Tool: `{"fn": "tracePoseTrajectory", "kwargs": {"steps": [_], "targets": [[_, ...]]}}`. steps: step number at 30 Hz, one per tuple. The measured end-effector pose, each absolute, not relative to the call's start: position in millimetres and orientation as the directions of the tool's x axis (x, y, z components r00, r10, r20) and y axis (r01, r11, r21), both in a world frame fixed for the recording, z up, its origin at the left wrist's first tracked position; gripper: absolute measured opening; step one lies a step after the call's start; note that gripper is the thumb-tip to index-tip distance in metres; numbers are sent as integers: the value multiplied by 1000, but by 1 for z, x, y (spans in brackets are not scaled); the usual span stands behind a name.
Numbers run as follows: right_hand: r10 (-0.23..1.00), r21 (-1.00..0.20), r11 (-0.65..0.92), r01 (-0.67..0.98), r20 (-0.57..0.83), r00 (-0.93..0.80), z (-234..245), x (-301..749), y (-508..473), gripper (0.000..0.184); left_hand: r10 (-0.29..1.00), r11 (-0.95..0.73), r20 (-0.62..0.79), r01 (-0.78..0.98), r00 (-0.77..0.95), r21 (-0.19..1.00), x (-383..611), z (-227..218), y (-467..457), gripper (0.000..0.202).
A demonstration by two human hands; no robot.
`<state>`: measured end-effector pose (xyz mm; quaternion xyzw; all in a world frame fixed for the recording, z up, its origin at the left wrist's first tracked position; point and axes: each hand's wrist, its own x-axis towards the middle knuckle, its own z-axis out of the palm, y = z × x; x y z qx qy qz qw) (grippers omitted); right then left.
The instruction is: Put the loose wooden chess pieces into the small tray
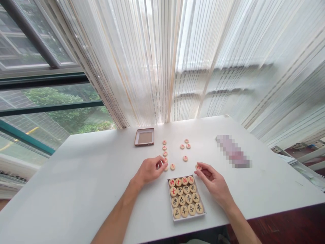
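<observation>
A small open box (170, 203) near the table's front edge holds several round wooden chess pieces with red and black characters. My right hand (212, 179) sits just right of the box, its fingertips pinched on a red-marked piece (198, 166). My left hand (150, 170) rests left of the box with fingers curled round a loose piece (166, 167) at the end of a short column. Another loose piece (172, 166) lies beside it. More red-marked pieces (185, 146) are scattered farther back.
The white table (76, 183) stands against a striped sheer curtain (177, 61). A brown box lid (144, 137) lies at the back left of the pieces. A blurred oblong object (233, 151) lies at the right. A window (38, 101) shows at the left.
</observation>
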<state>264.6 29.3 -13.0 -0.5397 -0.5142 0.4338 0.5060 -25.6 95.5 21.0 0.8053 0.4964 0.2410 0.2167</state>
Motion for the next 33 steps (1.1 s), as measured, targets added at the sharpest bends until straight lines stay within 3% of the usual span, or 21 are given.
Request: {"fn": "tracePoseTrajectory", "kwargs": {"steps": [12, 20, 33], "targets": [[994, -985, 50, 167, 66, 90, -6, 263, 27, 36, 912, -399, 179, 695, 369, 599, -24, 19, 96, 15], [989, -991, 99, 94, 108, 99, -14, 263, 30, 33, 909, -416, 261, 703, 324, 577, -25, 18, 98, 23], [986, -975, 112, 191, 133, 104, -3, 262, 26, 29, 842, -537, 385, 648, 378, 540, -15, 21, 88, 25]]}}
